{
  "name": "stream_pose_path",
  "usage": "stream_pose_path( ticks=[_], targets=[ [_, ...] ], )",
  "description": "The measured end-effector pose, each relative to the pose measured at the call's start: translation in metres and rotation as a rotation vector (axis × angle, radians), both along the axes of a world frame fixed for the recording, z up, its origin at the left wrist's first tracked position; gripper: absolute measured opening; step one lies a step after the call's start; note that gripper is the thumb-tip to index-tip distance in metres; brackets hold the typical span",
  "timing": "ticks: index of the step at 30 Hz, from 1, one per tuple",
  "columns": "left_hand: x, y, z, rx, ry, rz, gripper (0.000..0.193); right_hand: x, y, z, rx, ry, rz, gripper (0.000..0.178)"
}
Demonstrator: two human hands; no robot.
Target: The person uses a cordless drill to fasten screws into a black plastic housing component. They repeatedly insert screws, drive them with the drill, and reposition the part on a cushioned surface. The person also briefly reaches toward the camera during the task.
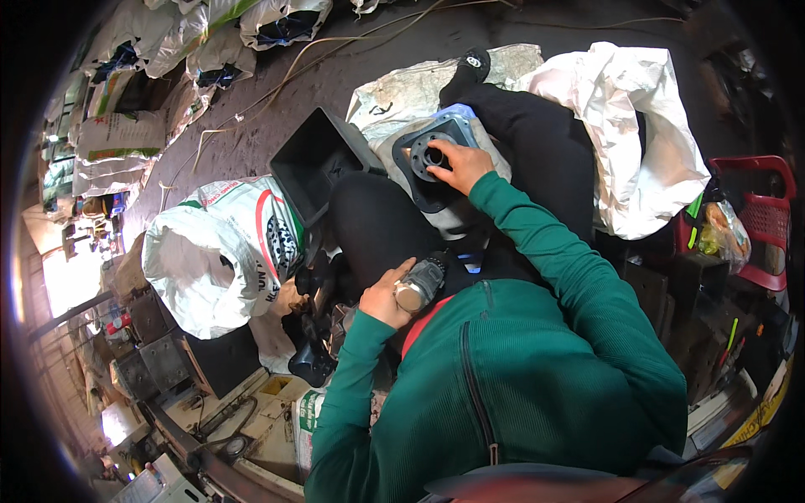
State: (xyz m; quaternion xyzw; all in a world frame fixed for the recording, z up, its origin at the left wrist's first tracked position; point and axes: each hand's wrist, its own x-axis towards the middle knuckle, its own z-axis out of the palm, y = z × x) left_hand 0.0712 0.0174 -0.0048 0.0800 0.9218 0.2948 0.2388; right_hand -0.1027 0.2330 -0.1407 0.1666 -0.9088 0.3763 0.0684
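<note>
My left hand [386, 295], by my lap, is wrapped around a dark cylindrical tool [430, 273] with a round tan end; its exact kind is unclear. Between my knees my right hand [463, 166] closes its thumb and fingertips on a small black ring [433, 156]. That ring is at the centre of a round grey flange [417, 159] with holes around its rim. Beneath the flange lies a dark plate-like part [429, 194], partly inside a blue-edged piece [457, 113] whose shape is mostly hidden. A pale cloth [457, 220] lies under these parts.
A black plastic bin [323, 159] tilts beside my left knee. An open white sack [197, 268] stands to its left, another white sack [625, 134] to the right. A red basket [763, 218] sits at far right. Cables [293, 71] cross the dark floor.
</note>
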Motion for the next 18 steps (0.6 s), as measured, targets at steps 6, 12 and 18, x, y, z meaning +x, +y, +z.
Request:
stream_pose_path(
  ticks=[6, 12, 18],
  targets=[
    [0.004, -0.001, -0.010, 0.038, -0.026, 0.026, 0.076, -0.003, -0.003, 0.004, 0.019, -0.210, -0.046, 0.048],
    [-0.006, -0.003, 0.009, 0.169, -0.069, 0.112, 0.066, 0.001, 0.005, 0.017, -0.556, -0.629, -0.161, 0.052],
    [-0.016, -0.017, 0.063, 0.394, 0.198, 0.208, 0.059, 0.025, 0.019, 0.041, -2.027, -1.321, 0.027, 0.053]
  ],
)
